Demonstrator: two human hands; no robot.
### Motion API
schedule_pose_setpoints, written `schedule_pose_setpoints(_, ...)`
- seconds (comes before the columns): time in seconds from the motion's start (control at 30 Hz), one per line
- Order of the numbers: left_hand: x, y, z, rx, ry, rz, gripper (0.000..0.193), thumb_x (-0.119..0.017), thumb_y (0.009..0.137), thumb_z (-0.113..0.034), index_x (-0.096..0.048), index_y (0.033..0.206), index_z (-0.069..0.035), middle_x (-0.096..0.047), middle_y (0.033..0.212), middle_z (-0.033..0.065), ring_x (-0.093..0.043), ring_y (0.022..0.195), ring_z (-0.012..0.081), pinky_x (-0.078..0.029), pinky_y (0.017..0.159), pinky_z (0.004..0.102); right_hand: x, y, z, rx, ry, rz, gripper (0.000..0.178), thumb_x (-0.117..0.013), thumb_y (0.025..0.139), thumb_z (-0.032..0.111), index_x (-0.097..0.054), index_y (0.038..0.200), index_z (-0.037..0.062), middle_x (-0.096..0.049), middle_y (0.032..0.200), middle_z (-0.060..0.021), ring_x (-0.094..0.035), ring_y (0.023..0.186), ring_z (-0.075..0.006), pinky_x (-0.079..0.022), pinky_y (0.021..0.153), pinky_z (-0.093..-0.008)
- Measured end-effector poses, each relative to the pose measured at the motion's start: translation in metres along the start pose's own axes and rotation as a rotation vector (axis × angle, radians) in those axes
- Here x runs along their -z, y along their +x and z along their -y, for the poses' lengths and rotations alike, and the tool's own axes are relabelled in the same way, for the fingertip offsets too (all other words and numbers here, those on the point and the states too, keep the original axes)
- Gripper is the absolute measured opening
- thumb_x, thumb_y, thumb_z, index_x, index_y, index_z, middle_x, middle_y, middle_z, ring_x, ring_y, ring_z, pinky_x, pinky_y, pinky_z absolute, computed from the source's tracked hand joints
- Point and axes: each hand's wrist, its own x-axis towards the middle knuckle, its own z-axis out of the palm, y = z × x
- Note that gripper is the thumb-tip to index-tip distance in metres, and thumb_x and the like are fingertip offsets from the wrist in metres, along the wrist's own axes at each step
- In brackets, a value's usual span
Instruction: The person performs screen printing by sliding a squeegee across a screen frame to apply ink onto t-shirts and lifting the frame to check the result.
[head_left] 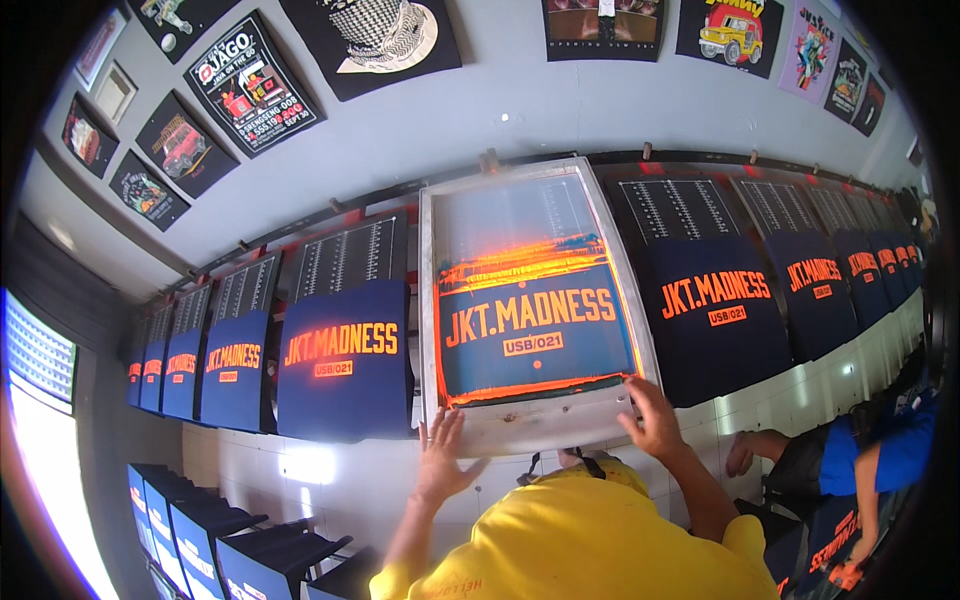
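Note:
A screen-printing frame (648, 330) with a pale border lies over a board in front of me. Through its mesh show orange block lettering and a navy panel. Streaked orange ink (520, 258) crosses the middle of the mesh, and more lines its near edge. My left hand (443, 455) rests at the frame's near left corner, fingers spread and the tips on the border. At the near right corner, my right hand (652, 418) touches the border with fingers stretched out and apart. Neither hand is wrapped round anything.
Navy fabric panels with orange lettering lie on boards to the left (340, 370) and right (712, 320). More printed panels on boards (270, 560) stand behind at lower left. A co-worker in a blue shirt (900, 450) is at lower right. Printed shirts (255, 85) hang on the wall.

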Motion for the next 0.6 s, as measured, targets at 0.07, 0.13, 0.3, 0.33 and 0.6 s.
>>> schedule_pose_setpoints(0.07, -0.023, 0.0, 0.033, 0.106, -0.135, -0.18, 0.062, -0.064, 0.088, -0.018, -0.04, 0.141, 0.003, -0.042, 0.145, 0.0183, -0.037, 0.137, 0.0357, -0.027, 0.116, 0.0456, 0.009, 0.009, -0.016, -0.073, -0.051, -0.219, 0.042, -0.061, 0.092, 0.015, -0.051, 0.13, -0.0008, -0.059, 0.121, -0.0221, -0.058, 0.11, -0.0395, -0.047, 0.094, -0.0464)
schedule_pose_setpoints(0.13, -0.042, 0.011, 0.056, 0.287, -0.183, -0.351, 0.057, -0.061, 0.091, -0.019, -0.042, 0.141, 0.003, -0.045, 0.143, 0.0187, -0.046, 0.13, 0.037, -0.038, 0.108, 0.0447, 0.007, 0.009, -0.043, -0.286, -0.131, -0.195, 0.041, -0.06, 0.093, 0.014, -0.051, 0.13, 0.0001, -0.06, 0.121, -0.0215, -0.059, 0.108, -0.0384, -0.048, 0.092, -0.0445)
schedule_pose_setpoints(0.3, -0.061, 0.036, 0.092, 0.589, -0.328, -0.211, 0.035, -0.058, 0.092, -0.02, -0.063, 0.12, 0.001, -0.064, 0.117, 0.0217, -0.064, 0.104, 0.0357, -0.051, 0.087, 0.0406, -0.013, 0.009, -0.097, -0.601, -0.013, -0.085, 0.024, -0.06, 0.092, 0.014, -0.062, 0.112, 0.0002, -0.069, 0.09, -0.0178, -0.066, 0.081, -0.0353, -0.052, 0.076, -0.0423)
schedule_pose_setpoints(0.33, -0.063, 0.045, 0.093, 0.571, -0.3, -0.211, 0.032, -0.057, 0.092, -0.02, -0.066, 0.115, 0.001, -0.067, 0.11, 0.022, -0.066, 0.098, 0.0358, -0.052, 0.084, 0.0398, -0.013, 0.014, -0.1, -0.592, 0.02, -0.155, 0.021, -0.06, 0.092, 0.013, -0.063, 0.108, -0.0005, -0.068, 0.086, -0.0175, -0.066, 0.077, -0.034, -0.053, 0.073, -0.0413)
schedule_pose_setpoints(0.6, -0.071, 0.101, 0.081, 0.673, -0.229, -0.255, 0.02, -0.054, 0.085, -0.016, -0.07, 0.085, -0.004, -0.068, 0.079, 0.0185, -0.066, 0.077, 0.0374, -0.052, 0.067, 0.0429, -0.03, 0.046, -0.141, -0.597, 0.206, -0.362, 0.009, -0.064, 0.089, 0.005, -0.064, 0.091, -0.0047, -0.059, 0.069, -0.0047, -0.052, 0.062, -0.0074, -0.043, 0.057, -0.0266)
